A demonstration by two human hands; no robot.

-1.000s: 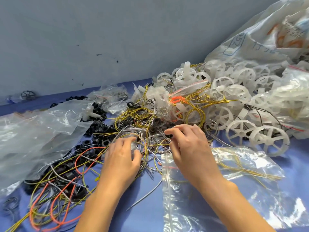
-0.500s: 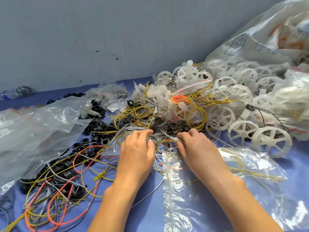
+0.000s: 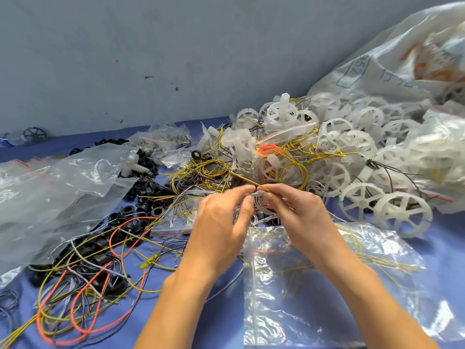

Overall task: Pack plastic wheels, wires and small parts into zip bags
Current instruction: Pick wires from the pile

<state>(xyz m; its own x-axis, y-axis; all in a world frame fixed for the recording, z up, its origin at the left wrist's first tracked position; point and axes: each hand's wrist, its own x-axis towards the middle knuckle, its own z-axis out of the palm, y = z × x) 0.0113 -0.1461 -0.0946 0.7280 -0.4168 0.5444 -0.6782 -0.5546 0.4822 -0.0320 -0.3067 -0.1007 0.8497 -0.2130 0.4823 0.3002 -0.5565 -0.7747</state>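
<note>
Between both hands, above pile: small grey-white wire coil [image 3: 258, 197], pinched by left hand [image 3: 221, 222] and right hand [image 3: 297, 212], fingers clamped on it; coil mostly hidden, blurred. Clear zip bag [image 3: 314, 285] lies below on blue surface [image 3: 448, 243]. White wheels [image 3: 400, 210] heaped right, grey wall behind. Hands now raised off pile, closer together than half-second ago.
</note>
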